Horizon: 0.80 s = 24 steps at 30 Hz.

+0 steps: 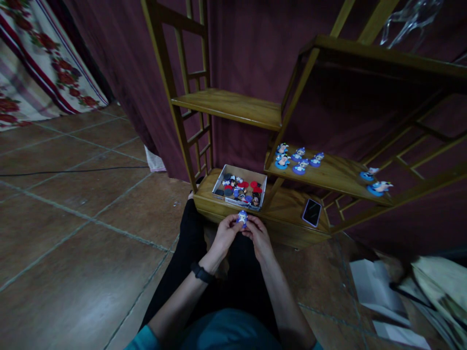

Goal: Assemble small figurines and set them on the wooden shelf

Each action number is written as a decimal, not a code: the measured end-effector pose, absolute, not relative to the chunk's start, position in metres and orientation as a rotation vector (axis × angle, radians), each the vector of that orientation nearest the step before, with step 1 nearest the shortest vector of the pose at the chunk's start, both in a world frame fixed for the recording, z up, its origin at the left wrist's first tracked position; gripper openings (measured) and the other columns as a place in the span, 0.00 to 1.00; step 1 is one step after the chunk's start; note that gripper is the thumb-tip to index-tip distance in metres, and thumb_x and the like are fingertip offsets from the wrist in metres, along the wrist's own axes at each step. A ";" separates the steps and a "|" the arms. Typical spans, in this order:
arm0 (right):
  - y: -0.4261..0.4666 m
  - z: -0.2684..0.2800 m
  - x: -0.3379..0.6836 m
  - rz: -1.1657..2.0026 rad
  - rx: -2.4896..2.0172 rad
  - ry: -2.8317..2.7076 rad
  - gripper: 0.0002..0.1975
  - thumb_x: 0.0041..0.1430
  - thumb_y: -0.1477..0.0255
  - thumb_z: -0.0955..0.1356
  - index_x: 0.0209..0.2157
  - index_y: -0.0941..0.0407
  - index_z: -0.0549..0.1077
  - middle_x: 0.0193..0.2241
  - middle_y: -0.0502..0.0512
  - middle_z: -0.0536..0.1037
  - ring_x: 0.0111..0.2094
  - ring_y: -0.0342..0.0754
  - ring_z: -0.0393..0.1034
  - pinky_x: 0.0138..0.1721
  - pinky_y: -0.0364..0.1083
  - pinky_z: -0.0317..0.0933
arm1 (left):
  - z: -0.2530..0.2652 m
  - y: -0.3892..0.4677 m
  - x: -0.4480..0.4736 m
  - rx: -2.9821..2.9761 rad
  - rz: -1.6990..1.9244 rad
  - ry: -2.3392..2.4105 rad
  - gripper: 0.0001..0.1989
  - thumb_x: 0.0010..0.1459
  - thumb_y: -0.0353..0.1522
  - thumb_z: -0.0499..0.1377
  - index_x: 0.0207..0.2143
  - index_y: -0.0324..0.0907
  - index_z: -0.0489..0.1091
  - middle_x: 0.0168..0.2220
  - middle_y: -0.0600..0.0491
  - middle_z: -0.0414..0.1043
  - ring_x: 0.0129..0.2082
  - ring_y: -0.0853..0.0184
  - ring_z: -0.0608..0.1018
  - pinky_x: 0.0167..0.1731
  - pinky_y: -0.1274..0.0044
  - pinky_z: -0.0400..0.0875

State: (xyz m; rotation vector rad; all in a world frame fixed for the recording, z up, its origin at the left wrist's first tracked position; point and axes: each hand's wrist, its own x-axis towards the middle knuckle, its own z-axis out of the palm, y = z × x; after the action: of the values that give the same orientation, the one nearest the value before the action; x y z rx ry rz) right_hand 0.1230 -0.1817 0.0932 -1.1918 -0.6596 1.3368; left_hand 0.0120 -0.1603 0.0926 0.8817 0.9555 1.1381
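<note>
Between my two hands, above my lap, is a small purple-and-white toy figurine. The fingers of my left hand close on its left side, and a dark band circles that wrist. From the other side, my right hand pinches it low down. My fingers partly cover its base. Just beyond my hands, an open cardboard box holds a jumble of small red, black, white and purple figure pieces. Similar purple figurines stand on the raised shelf to the right.
A wooden shelf unit rises in front of me. Pink-and-blue figurines stand on its right shelf, others at that shelf's far end. A phone lies on the lower board. White boxes and a bag sit on the floor at right.
</note>
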 end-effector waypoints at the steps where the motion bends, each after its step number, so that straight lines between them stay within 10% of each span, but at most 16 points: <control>1: -0.182 0.093 0.123 1.335 -1.190 -0.655 0.14 0.44 0.64 0.70 0.35 0.53 0.72 0.34 0.51 0.76 0.30 0.43 0.70 0.29 0.42 0.65 | 0.093 -0.160 0.012 0.892 1.139 0.953 0.16 0.43 0.35 0.64 0.36 0.37 0.72 0.32 0.50 0.74 0.31 0.67 0.75 0.35 0.74 0.69; 24: -0.183 0.092 0.124 1.350 -1.165 -0.644 0.17 0.44 0.64 0.71 0.38 0.52 0.72 0.38 0.52 0.76 0.35 0.46 0.71 0.31 0.43 0.66 | 0.094 -0.159 0.011 0.884 1.132 0.924 0.20 0.41 0.31 0.66 0.41 0.38 0.72 0.35 0.49 0.76 0.34 0.66 0.75 0.37 0.75 0.67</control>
State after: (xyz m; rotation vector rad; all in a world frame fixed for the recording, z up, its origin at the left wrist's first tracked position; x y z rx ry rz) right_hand 0.1236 -0.1829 0.0918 -1.1648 -0.6441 1.3496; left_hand 0.0109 -0.1591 0.0939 0.8837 0.9241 1.1317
